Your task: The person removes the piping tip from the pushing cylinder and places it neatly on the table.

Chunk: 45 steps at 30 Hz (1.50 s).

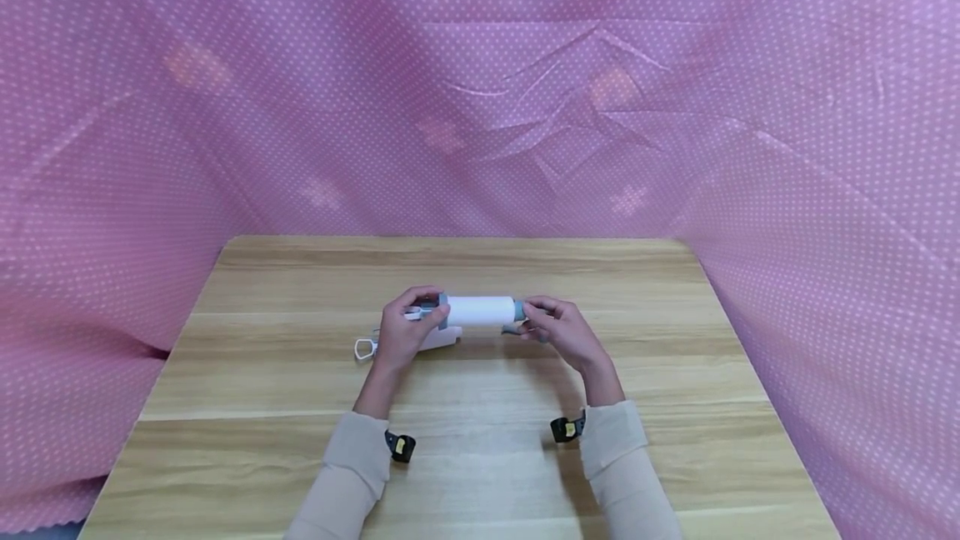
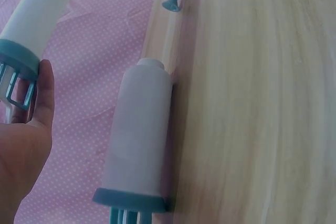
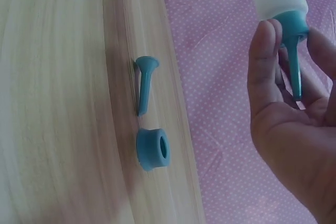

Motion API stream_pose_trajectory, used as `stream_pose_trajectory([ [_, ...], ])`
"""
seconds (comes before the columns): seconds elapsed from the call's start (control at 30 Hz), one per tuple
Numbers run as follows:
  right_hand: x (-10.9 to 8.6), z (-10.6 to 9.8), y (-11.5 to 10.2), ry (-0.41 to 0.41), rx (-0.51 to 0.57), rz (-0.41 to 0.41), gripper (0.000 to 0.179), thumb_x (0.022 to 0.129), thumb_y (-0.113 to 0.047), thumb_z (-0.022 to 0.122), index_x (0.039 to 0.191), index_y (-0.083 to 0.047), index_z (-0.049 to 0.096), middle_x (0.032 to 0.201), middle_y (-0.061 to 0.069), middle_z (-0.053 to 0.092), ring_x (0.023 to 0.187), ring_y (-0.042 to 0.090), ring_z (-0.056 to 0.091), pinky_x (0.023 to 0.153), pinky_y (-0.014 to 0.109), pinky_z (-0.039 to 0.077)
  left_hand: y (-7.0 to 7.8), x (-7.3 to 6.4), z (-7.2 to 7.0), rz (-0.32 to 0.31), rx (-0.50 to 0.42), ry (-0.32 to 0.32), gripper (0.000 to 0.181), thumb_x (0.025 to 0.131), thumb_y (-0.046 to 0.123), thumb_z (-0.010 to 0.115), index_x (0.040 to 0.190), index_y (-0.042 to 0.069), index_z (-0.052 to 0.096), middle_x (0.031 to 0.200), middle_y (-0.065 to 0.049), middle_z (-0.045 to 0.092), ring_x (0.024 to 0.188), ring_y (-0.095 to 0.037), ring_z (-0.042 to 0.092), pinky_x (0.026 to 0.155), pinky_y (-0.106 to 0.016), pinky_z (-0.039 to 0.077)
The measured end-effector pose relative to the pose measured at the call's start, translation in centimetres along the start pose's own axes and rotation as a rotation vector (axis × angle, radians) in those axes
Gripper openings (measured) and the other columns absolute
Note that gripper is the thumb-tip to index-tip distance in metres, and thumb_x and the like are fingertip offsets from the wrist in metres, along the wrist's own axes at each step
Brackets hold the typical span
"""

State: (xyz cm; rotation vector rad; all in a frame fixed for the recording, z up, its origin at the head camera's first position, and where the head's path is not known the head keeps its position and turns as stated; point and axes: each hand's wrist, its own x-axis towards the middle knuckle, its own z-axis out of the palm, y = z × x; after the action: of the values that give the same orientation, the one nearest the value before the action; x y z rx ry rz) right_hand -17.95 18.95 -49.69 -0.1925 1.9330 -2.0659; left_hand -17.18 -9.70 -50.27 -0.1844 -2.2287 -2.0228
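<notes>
Both hands hold a white syringe-like tube point(image 1: 480, 310) level above the table, with a teal collar and handle at its left end. My left hand point(image 1: 402, 330) grips that collar point(image 2: 20, 56), its thumb and fingers on opposite sides. At the other end, my right hand point(image 1: 564, 333) pinches the teal nozzle cap point(image 3: 292, 27), whose thin spout point(image 3: 295, 72) points into the palm. Below the left hand, a second white tube point(image 2: 139, 129) of the same kind lies on the table, partly hidden in the head view.
On the wooden table point(image 1: 480, 473) below the right hand lie a loose teal nozzle point(image 3: 145, 85) and a teal ring cap point(image 3: 152, 149). The lying tube's loop handle point(image 1: 365, 356) sticks out to the left. A pink dotted cloth point(image 1: 480, 148) hangs around the table.
</notes>
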Motion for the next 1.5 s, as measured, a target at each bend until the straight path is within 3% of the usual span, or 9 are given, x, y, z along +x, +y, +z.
stream_pose_trajectory([
  [0.13, -0.1, -0.1, 0.0, 0.008, -0.003, -0.051, 0.037, 0.098, -0.004, 0.065, 0.132, 0.009, 0.058, 0.121, 0.016, 0.060, 0.092, 0.022, 0.069, 0.085, 0.035, 0.059, -0.2, 0.0, 0.0, 0.014, 0.073, -0.024, 0.037, 0.089, 0.022, 0.080, 0.120, 0.004, 0.070, 0.115, -0.011, 0.069, 0.105, -0.026, 0.062, 0.087, -0.034, 0.053],
  [0.23, -0.2, -0.1, -0.1, -0.015, -0.005, -0.076, 0.036, 0.097, -0.001, 0.066, 0.131, 0.009, 0.058, 0.123, 0.015, 0.059, 0.094, 0.022, 0.070, 0.087, 0.040, 0.059, -0.2, -0.1, 0.0, 0.014, 0.107, -0.060, 0.035, 0.088, 0.021, 0.081, 0.118, 0.005, 0.072, 0.115, -0.011, 0.069, 0.105, -0.027, 0.063, 0.086, -0.034, 0.053],
  [0.37, 0.0, 0.0, -0.4, -0.027, 0.011, -0.100, 0.034, 0.099, -0.006, 0.065, 0.130, 0.007, 0.058, 0.122, 0.014, 0.060, 0.092, 0.020, 0.068, 0.089, 0.045, 0.057, -0.2, -0.3, 0.0, 0.009, 0.073, -0.087, 0.035, 0.087, 0.016, 0.081, 0.118, 0.004, 0.071, 0.117, -0.012, 0.068, 0.104, -0.027, 0.062, 0.084, -0.034, 0.054],
  [0.57, 0.2, 0.0, -0.3, -0.019, 0.113, -0.107, 0.035, 0.100, -0.004, 0.062, 0.131, 0.010, 0.056, 0.118, 0.014, 0.059, 0.093, 0.021, 0.065, 0.087, 0.034, 0.057, 0.0, -0.2, -0.1, 0.008, 0.054, -0.079, 0.036, 0.088, 0.018, 0.080, 0.120, 0.004, 0.071, 0.118, -0.011, 0.067, 0.105, -0.025, 0.060, 0.085, -0.035, 0.053],
  [0.87, 0.3, 0.1, 0.0, -0.019, 0.149, -0.121, 0.039, 0.100, 0.000, 0.059, 0.134, 0.017, 0.049, 0.114, 0.010, 0.061, 0.091, 0.018, 0.065, 0.083, 0.030, 0.057, -0.3, 0.1, -0.7, -0.019, 0.027, -0.020, 0.039, 0.088, 0.019, 0.081, 0.121, 0.003, 0.069, 0.117, -0.011, 0.068, 0.106, -0.025, 0.061, 0.086, -0.034, 0.053],
  [1.17, 0.1, 0.0, 0.0, -0.042, 0.156, -0.122, 0.040, 0.101, -0.002, 0.058, 0.135, 0.016, 0.048, 0.113, 0.009, 0.061, 0.093, 0.018, 0.065, 0.084, 0.031, 0.057, -0.6, 0.8, -1.3, -0.076, -0.018, 0.092, 0.032, 0.087, 0.012, 0.080, 0.114, -0.003, 0.072, 0.113, -0.018, 0.069, 0.101, -0.022, 0.060, 0.081, -0.027, 0.051],
  [1.27, 0.0, -0.1, 0.0, -0.044, 0.150, -0.125, 0.038, 0.102, -0.003, 0.058, 0.135, 0.014, 0.050, 0.113, 0.009, 0.062, 0.094, 0.018, 0.065, 0.084, 0.032, 0.057, -0.2, 0.9, -1.6, -0.093, -0.013, 0.111, 0.032, 0.088, 0.011, 0.078, 0.115, -0.005, 0.071, 0.114, -0.022, 0.068, 0.101, -0.022, 0.059, 0.080, -0.024, 0.049],
  [1.4, 0.0, -0.2, 0.1, -0.038, 0.151, -0.127, 0.032, 0.101, -0.003, 0.059, 0.131, 0.008, 0.057, 0.112, 0.009, 0.063, 0.094, 0.019, 0.065, 0.086, 0.037, 0.057, 1.8, 0.7, -2.0, -0.119, -0.002, 0.121, 0.034, 0.089, 0.009, 0.076, 0.117, -0.009, 0.068, 0.115, -0.024, 0.068, 0.102, -0.023, 0.060, 0.084, -0.025, 0.050],
  [1.5, 0.0, -0.3, 0.2, -0.039, 0.160, -0.124, 0.030, 0.101, -0.002, 0.058, 0.130, 0.006, 0.059, 0.111, 0.009, 0.063, 0.093, 0.019, 0.065, 0.087, 0.039, 0.057, 1.3, 1.1, -2.5, -0.153, 0.020, 0.124, 0.038, 0.090, 0.019, 0.078, 0.120, -0.004, 0.069, 0.117, -0.018, 0.068, 0.107, -0.024, 0.059, 0.090, -0.030, 0.049],
])
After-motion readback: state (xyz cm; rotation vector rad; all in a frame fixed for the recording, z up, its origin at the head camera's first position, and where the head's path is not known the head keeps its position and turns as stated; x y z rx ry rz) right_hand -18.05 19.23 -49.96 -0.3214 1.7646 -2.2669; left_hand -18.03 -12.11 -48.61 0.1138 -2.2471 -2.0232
